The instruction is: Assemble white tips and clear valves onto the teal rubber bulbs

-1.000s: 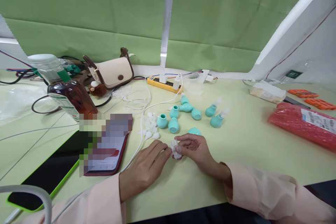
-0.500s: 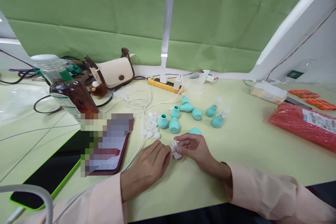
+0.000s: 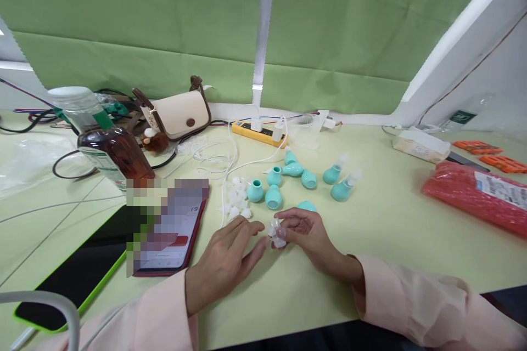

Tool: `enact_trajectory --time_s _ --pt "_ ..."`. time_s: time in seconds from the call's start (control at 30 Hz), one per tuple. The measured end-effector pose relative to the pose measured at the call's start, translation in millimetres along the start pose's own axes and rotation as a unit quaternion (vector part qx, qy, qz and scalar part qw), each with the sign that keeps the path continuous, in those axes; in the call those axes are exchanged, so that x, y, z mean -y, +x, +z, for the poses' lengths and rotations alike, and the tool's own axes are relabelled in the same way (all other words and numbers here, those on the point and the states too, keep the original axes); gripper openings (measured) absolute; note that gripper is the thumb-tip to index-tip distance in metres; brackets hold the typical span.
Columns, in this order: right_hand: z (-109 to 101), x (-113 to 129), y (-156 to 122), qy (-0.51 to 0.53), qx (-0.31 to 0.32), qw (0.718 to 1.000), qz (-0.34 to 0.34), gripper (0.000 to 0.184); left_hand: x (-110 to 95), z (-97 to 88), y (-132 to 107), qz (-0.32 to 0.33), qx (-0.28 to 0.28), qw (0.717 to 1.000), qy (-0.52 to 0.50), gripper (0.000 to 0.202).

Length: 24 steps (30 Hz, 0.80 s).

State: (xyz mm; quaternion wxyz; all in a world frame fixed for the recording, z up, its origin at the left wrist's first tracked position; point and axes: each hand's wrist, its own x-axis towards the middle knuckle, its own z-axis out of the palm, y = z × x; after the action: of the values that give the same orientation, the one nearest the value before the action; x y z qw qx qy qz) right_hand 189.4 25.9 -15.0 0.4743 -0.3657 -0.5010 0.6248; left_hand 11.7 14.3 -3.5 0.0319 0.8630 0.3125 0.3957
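My right hand [image 3: 307,233] rests on the pale green table [image 3: 391,230] and pinches a small clear plastic nozzle piece [image 3: 275,232] between thumb and fingers. My left hand [image 3: 224,260] lies beside it with fingers loosely stretched toward the piece, a small gap between fingertips and nozzle, holding nothing. Just beyond my hands lie several teal rubber bulbs [image 3: 272,196], two of them [image 3: 341,189] fitted with clear tips. A little heap of white nozzle tips [image 3: 236,200] sits left of the bulbs.
A red-cased phone [image 3: 171,230] and a green-edged tablet [image 3: 69,279] lie at left. Behind them stand a brown bottle [image 3: 115,156], a cream handbag [image 3: 177,112] and a yellow power strip [image 3: 259,132] with white cables. A red packet [image 3: 473,194] lies at right.
My left hand's fingers have drawn back slightly from the clear piece and spread out. The right hand has kept its pinch in place.
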Motion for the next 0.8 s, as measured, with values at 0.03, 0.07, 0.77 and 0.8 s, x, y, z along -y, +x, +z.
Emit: enact_trajectory --time_s 0.03,0.07,0.77,0.8 --pt "0 0 0 0.000 0.002 1.000 0.004 0.022 -1 -0.1 0 -0.007 0.001 1.000 -0.013 0.016" --pt "0 0 0 -0.001 0.005 1.000 0.009 0.022 -1 0.1 -1 -0.015 0.001 1.000 -0.026 0.022" --pt "-1 -4 1 0.012 0.008 1.000 0.011 0.021 1 5.2 -2 0.036 -0.033 0.999 -0.020 0.018" --pt "-1 -4 1 0.012 0.009 1.000 0.010 0.020 0 3.5 0 0.031 -0.034 0.998 -0.036 0.017"
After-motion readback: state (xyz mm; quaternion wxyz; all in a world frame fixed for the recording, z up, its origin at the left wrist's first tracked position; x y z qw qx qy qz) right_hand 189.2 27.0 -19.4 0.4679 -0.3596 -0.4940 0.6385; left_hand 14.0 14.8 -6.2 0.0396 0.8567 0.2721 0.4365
